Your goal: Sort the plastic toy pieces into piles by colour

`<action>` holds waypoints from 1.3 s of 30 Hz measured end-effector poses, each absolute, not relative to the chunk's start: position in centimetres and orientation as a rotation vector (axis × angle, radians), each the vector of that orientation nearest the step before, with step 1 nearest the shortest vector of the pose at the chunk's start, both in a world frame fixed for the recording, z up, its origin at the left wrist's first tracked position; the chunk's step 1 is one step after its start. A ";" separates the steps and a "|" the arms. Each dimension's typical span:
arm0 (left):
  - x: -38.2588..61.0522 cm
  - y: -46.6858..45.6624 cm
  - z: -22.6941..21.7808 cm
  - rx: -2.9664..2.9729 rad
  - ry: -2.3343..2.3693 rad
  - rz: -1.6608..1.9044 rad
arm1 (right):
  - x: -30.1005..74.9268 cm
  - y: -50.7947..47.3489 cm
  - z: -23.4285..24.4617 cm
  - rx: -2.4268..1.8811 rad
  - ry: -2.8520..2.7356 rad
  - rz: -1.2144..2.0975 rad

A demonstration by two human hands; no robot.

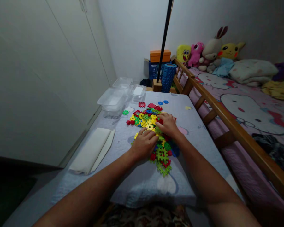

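Note:
A heap of small interlocking plastic pieces (146, 119) in red, yellow, green and blue lies on a pale padded surface (142, 179) in front of me. My left hand (144, 143) rests on the near part of the heap, fingers curled over the pieces. My right hand (167, 123) lies just beyond it, fingers bent down onto a red piece. What either hand grips is hidden under the fingers. A green lattice piece (162, 156) sticks out below my left hand.
Clear plastic boxes (113, 99) stand at the far left of the surface. A folded white cloth (92, 149) lies near the left edge. A wooden bed rail (227, 123) runs along the right, with plush toys (210, 49) on the bed. A black pole (164, 41) rises at the back.

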State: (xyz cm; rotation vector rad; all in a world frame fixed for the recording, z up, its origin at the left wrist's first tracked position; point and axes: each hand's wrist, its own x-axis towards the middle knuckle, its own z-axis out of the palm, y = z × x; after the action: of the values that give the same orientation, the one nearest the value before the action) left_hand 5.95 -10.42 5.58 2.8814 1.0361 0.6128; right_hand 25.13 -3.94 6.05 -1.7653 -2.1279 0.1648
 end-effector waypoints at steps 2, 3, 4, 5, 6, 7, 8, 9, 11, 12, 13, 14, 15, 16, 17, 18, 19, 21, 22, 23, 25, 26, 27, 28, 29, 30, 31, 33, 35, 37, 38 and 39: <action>6.2 -11.6 5.3 2.916 0.846 0.662 | 23.7 -2.9 7.1 -1.854 -2.279 0.172; 6.4 -12.2 5.1 2.927 0.738 0.677 | 23.1 -2.4 7.4 -1.903 -2.333 0.166; 6.7 -12.8 4.8 2.938 0.627 0.678 | 22.6 -2.0 7.6 -1.944 -2.370 0.154; 6.9 -13.3 4.5 2.949 0.536 0.652 | 22.1 -1.7 7.8 -1.973 -2.388 0.140; 7.1 -13.6 4.1 2.958 0.482 0.632 | 21.9 -1.5 7.8 -1.986 -2.391 0.126; 7.3 -13.9 3.8 2.968 0.464 0.600 | 21.8 -1.3 7.9 -1.984 -2.382 0.116; 7.4 -14.0 3.5 2.980 0.456 0.564 | 21.8 -1.2 7.8 -1.974 -2.365 0.113; 7.4 -14.0 3.3 2.991 0.464 0.537 | 22.0 -1.2 7.8 -1.956 -2.340 0.116; 7.1 -13.8 3.1 3.010 0.512 0.500 | 22.9 -1.3 7.5 -1.905 -2.265 0.147; 6.9 -13.6 3.2 3.016 0.540 0.489 | 23.4 -1.5 7.4 -1.869 -2.216 0.183; 6.6 -13.4 3.2 3.021 0.569 0.482 | 24.1 -1.7 7.2 -1.823 -2.162 0.229; 6.3 -13.1 3.3 3.023 0.593 0.476 | 24.7 -2.0 7.0 -1.770 -2.101 0.281; 6.0 -12.9 3.4 3.025 0.612 0.469 | 25.3 -2.3 6.8 -1.712 -2.038 0.333; 5.6 -12.7 3.4 3.024 0.642 0.471 | 25.9 -2.7 6.6 -1.657 -1.972 0.379; 5.2 -12.4 3.4 3.024 0.669 0.474 | 26.4 -3.1 6.4 -1.606 -1.912 0.418; 4.8 -12.2 3.4 3.028 0.689 0.473 | 26.9 -3.5 6.3 -1.563 -1.858 0.452; 4.4 -11.9 3.4 3.034 0.714 0.471 | 27.3 -3.9 6.1 -1.529 -1.816 0.481; 3.6 -11.3 3.3 3.046 0.807 0.464 | 28.1 -4.7 5.7 -1.492 -1.763 0.517; 3.2 -11.0 3.3 3.052 0.845 0.448 | 28.4 -5.1 5.4 -1.483 -1.754 0.518; 2.9 -10.6 3.3 3.053 0.885 0.440 | 28.7 -5.4 5.2 -1.475 -1.755 0.509; 2.4 -9.8 3.3 3.052 0.960 0.421 | 29.4 -5.9 4.6 -1.460 -1.771 0.473; 2.3 -9.4 3.3 3.051 0.999 0.422 | 29.7 -6.1 4.3 -1.453 -1.774 0.451; 2.2 -9.1 3.2 3.049 1.033 0.420 | 30.0 -6.3 4.0 -1.447 -1.767 0.429; 2.2 -8.8 3.2 3.044 1.068 0.428 | 30.3 -6.4 3.7 -1.448 -1.748 0.406; 2.1 -8.7 3.2 3.035 1.101 0.441 | 30.5 -6.5 3.5 -1.455 -1.718 0.385; 2.1 -8.7 3.1 3.023 1.133 0.459 | 30.8 -6.6 3.2 -1.469 -1.677 0.364; 2.0 -8.7 3.1 3.006 1.166 0.479 | 31.0 -6.6 3.0 -1.488 -1.632 0.342; 1.7 -9.1 3.3 2.957 1.244 0.510 | 31.4 -6.7 2.6 -1.531 -1.545 0.289; 1.0 -9.6 3.5 2.875 1.377 0.523 | 31.5 -6.7 2.2 -1.572 -1.491 0.222; 0.0 -10.0 3.6 2.762 1.561 0.544 | 31.5 -6.8 1.8 -1.622 -1.491 0.174; -0.5 -10.1 3.5 2.698 1.649 0.526 | 31.3 -6.9 1.5 -1.651 -1.512 0.166; -1.0 -10.2 3.5 2.622 1.740 0.513 | 31.0 -7.1 1.2 -1.681 -1.544 0.165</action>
State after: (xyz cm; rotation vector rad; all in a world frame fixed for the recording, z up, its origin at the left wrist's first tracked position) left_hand -1.00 -10.17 3.45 2.6219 1.7397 0.5133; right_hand 31.00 -7.06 1.23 -1.6807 -1.5437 0.1655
